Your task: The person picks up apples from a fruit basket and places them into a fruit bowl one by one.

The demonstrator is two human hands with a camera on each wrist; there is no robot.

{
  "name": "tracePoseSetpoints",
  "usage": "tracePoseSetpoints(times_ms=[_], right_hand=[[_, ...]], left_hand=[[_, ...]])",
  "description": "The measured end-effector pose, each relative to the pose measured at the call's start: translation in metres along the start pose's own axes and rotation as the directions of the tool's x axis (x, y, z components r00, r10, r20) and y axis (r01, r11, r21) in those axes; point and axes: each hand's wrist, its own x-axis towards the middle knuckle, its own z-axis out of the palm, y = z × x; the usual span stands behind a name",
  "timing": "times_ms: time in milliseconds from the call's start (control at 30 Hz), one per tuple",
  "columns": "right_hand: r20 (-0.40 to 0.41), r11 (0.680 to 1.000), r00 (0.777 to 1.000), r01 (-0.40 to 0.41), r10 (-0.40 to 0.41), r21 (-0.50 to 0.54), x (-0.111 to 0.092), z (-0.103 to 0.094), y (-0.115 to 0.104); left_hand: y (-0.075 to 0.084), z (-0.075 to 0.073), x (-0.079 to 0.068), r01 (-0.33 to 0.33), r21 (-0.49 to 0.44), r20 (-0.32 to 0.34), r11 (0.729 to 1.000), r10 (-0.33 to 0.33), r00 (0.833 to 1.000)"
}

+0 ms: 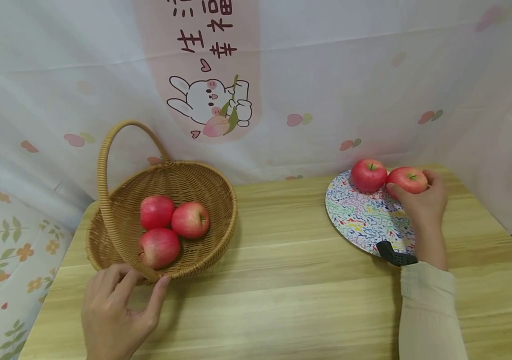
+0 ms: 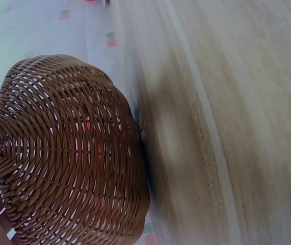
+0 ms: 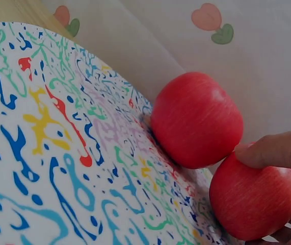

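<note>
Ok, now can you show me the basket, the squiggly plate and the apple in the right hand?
Basket (image 1: 192, 180): head view, on its bare inner back wall.
Plate (image 1: 358, 220): head view, on a bare part of its squiggly top.
Held apple (image 1: 404, 179): head view, on the skin beside its stem.

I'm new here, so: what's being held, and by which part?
Right fingers: the rightmost red apple, by its sides. Left fingers: the wicker basket, by its rim where the handle joins.

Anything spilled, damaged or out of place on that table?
Nothing stands out. Three apples sit in the basket, one apple rests near the far edge of the plate, and the right hand holds another apple beside it. No spill or damage shows.
</note>
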Motion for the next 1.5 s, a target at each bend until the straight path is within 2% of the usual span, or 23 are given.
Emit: tracePoseSetpoints(times_ms=[300,933,1100,1500], right_hand=[[0.000,1.000,1.000,0.008,-0.008,0.011,0.003,0.004,0.004],[0.022,0.999,0.999,0.037,-0.036,-0.039,0.004,0.005,0.004],[0.026,0.998,0.999,0.037,-0.036,-0.052,0.001,0.001,0.000],[-0.023,0.999,0.999,0.048,-0.048,0.012,-0.003,-0.007,-0.014]], left_hand=[[0.001,-0.001,0.001,-0.007,0.000,-0.020,1.000,0.006,1.000],[0.000,0.000,0.000,0.007,-0.009,-0.008,1.000,-0.007,1.000],[-0.002,0.001,-0.002,0.010,-0.009,0.014,1.000,-0.010,1.000],[-0.003,0.000,-0.002,0.006,-0.001,0.019,1.000,-0.006,1.000]])
